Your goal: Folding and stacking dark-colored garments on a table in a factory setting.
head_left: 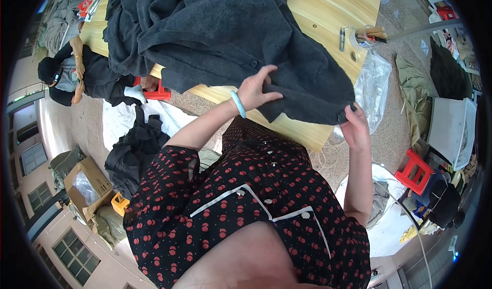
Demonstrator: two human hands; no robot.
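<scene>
A dark charcoal coat [215, 38] of thick, fuzzy cloth lies across the table and hangs over its near edge. One round dark button [254, 63] shows on it. My left hand [254, 90], with a pale blue bangle at the wrist, rests on the coat just below that button, thumb and forefinger spread apart; its other fingers are partly hidden. At the right end of the coat, my right hand [355, 125] pinches the cloth edge between thumb and fingers. A small dark round piece, perhaps a button, shows at those fingertips.
The wooden table [338, 7] carries a clear cup of tools [366, 37] and a small metallic cylinder [342, 39] at right. Clear plastic [373, 84] hangs beside it. A seated person [77, 74] works at left. Red stools [414, 171], a cardboard box [88, 186] and dark clothes [136, 148] stand around.
</scene>
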